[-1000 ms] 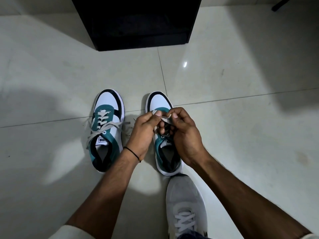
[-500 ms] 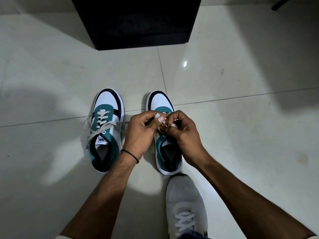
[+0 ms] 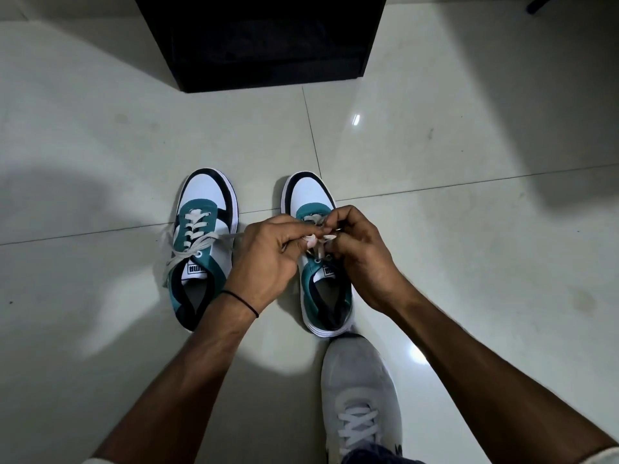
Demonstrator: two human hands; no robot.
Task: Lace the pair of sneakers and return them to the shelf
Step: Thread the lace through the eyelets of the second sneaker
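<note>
Fingers: those of the left hand (image 3: 268, 259) and right hand (image 3: 360, 252) meet over the right sneaker (image 3: 321, 262), each set pinched shut on the white shoelace (image 3: 320, 244) above the upper eyelets.
Left hand: knuckles up, thumb and forefinger clamped on a lace end; a thin black band (image 3: 241, 298) circles the wrist.
Right hand: curled in from the right, fingertips closed on the lace just beside the left hand's, the two nearly touching.
Right sneaker: white toe, black trim, teal panels; stands upright on the floor (image 3: 469, 162), toe pointing away from the wearer of the camera, lace only partly visible under the hands.
Left sneaker (image 3: 202, 246): same colours, just beside its mate and parallel to it; laced through the eyelets, with loose lace ends trailing out over both sides onto the floor.
Sneaker openings: both show only a dark lining and grey insole.
Shelf (image 3: 261, 41): black unit at the far edge of the view, well apart from the sneakers; its open front is too dark to tell what it holds.
Floor: pale glossy tiles with thin grout lines.
Person's own shoe (image 3: 360, 396): grey, laced, toe nearly touching the right sneaker's heel.
</note>
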